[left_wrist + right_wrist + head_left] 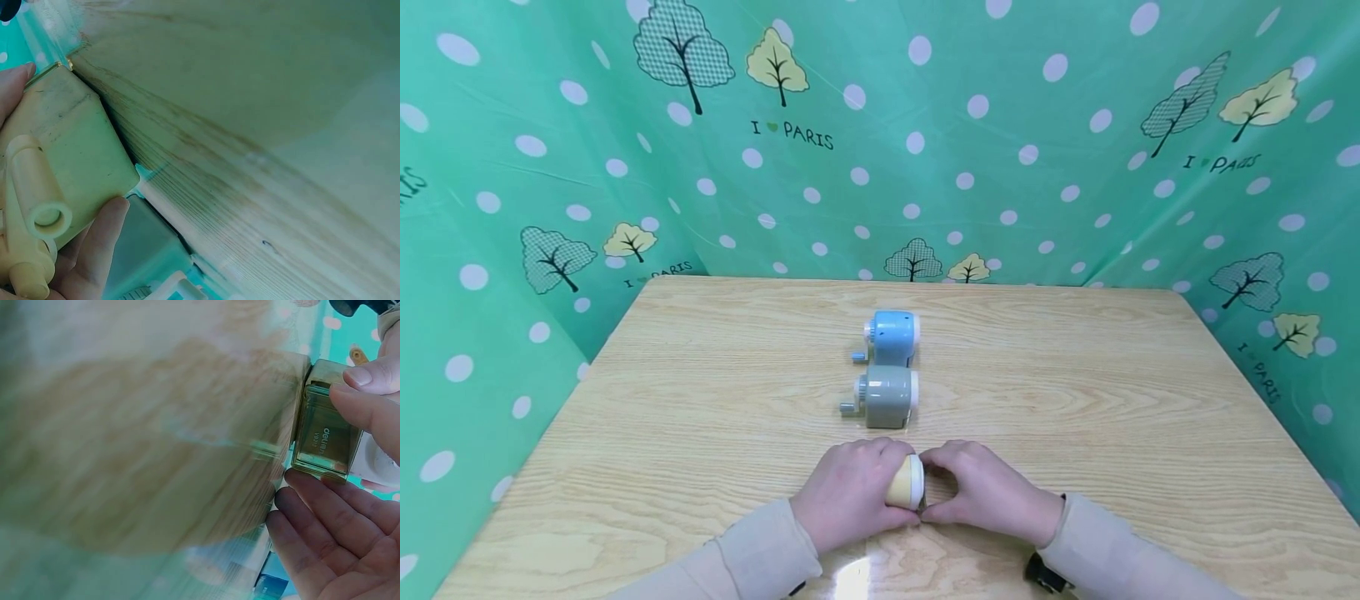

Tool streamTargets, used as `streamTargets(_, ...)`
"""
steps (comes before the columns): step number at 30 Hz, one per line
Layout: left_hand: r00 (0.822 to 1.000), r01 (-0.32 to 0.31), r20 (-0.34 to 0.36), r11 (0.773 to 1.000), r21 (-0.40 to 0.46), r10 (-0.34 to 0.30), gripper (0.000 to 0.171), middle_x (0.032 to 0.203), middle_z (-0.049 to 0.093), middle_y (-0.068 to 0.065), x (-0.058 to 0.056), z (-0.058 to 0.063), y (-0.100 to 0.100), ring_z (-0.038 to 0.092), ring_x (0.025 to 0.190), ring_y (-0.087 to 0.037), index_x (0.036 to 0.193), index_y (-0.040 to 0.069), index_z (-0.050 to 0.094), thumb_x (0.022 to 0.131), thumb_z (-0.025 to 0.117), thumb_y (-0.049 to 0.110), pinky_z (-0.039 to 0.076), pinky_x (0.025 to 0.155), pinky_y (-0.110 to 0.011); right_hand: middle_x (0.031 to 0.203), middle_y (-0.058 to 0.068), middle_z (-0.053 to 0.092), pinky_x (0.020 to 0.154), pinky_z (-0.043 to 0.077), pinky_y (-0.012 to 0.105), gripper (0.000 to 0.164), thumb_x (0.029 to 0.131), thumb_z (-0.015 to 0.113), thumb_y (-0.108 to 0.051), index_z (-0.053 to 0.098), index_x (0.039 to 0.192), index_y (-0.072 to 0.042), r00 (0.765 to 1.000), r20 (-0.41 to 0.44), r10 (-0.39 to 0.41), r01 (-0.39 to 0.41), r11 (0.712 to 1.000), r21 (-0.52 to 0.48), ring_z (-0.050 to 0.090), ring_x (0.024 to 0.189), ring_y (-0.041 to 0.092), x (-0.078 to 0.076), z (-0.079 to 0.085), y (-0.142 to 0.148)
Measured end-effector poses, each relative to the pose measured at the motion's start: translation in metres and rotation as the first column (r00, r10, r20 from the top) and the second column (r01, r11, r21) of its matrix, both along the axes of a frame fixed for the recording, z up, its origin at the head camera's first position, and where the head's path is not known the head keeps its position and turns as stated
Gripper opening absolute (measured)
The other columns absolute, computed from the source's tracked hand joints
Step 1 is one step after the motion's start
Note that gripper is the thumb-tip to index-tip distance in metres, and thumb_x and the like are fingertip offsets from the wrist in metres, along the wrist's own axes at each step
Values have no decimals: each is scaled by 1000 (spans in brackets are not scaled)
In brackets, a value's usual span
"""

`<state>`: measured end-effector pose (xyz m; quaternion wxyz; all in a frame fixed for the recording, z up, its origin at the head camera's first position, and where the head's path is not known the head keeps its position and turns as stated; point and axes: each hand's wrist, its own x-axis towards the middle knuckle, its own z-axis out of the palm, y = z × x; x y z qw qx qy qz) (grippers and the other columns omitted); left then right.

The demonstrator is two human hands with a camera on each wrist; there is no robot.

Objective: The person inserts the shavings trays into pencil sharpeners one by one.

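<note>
A yellow pencil sharpener with a white front ring is low on the wooden table, between both hands. My left hand grips its body, thumb on one side and fingers on the other. The left wrist view shows its crank handle jutting out by the palm. At the sharpener's other end is a see-through shavings drawer with lettering on it. My right hand pinches this drawer, the thumb on one edge and the fingertips at the opposite edge.
A grey crank pencil sharpener stands just beyond the hands, and a blue one stands behind it. Both cranks point left. The wooden table backs onto a green curtain printed with dots and trees.
</note>
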<state>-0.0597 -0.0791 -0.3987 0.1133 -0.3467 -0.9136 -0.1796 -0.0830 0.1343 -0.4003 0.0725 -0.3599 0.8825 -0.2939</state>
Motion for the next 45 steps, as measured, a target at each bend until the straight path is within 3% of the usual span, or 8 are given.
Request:
streamTargets(22,999,8,-34,1000,20,-7,57,92,70,2,0,-3,-1,59,71,-10,104,11,66,66,84,49,52,57,-26,103,1,76,85,56,33,52,72,84,-32,75,115,-3,999,34,3,-3,1000,2,65,92,6,0,-1,-6)
streamTargets(31,999,15,-45,1000,23,-14,58,90,70,2,0,-3,-1,60,70,-10,104,10,65,65,84,50,52,57,-26,94,-4,74,79,56,31,43,70,85,-26,76,107,-6,1000,-4,18,-18,1000,-25,62,86,4,0,-1,-9)
streamTargets(45,997,21,-73,999,31,-19,59,89,69,2,0,-5,-1,60,70,-10,104,10,65,65,84,50,52,57,-27,94,-3,74,80,56,31,43,68,85,-24,75,106,-6,1000,5,5,-5,1000,0,62,86,4,-1,-1,-11)
